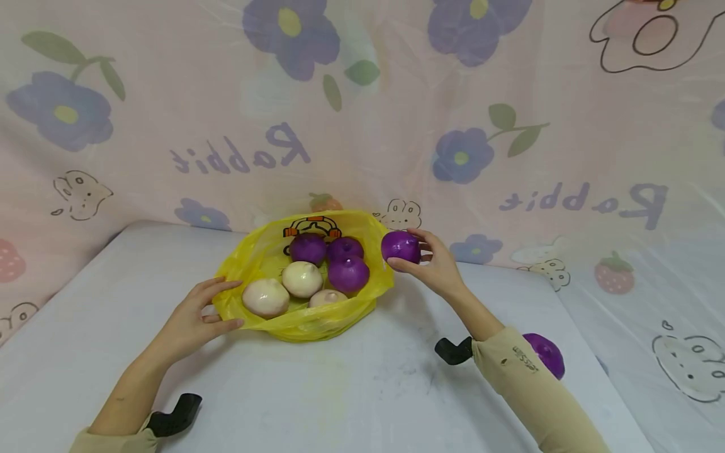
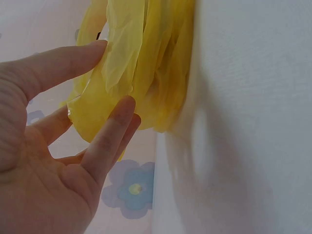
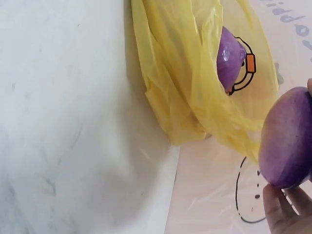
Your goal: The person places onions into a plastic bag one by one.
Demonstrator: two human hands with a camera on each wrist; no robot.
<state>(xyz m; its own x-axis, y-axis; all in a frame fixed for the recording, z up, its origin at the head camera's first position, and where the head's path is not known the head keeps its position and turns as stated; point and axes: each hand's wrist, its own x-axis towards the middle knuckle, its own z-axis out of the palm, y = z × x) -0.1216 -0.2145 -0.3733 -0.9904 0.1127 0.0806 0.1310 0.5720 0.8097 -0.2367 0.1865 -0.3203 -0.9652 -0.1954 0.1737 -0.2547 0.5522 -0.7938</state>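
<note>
A yellow plastic bag [image 1: 317,326] stands wide open on the table, with several purple and white onions inside. Among them are a purple onion [image 1: 348,274] and a white onion [image 1: 266,298]. My left hand [image 1: 189,324] touches the bag's left rim, thumb and fingers spread and fairly straight. Beside the right rim, my right hand [image 1: 438,267] holds another purple onion [image 1: 399,247] between thumb and fingers, above the table. In the right wrist view, that onion overlaps the bag's edge; most of the hand lies out of frame.
One more purple onion [image 1: 546,355] lies on the white table [image 1: 340,402] at the right, partly hidden by my right sleeve. A printed curtain [image 1: 374,126] hangs behind the table. Black curved pieces [image 1: 175,415] stick out at both wrists.
</note>
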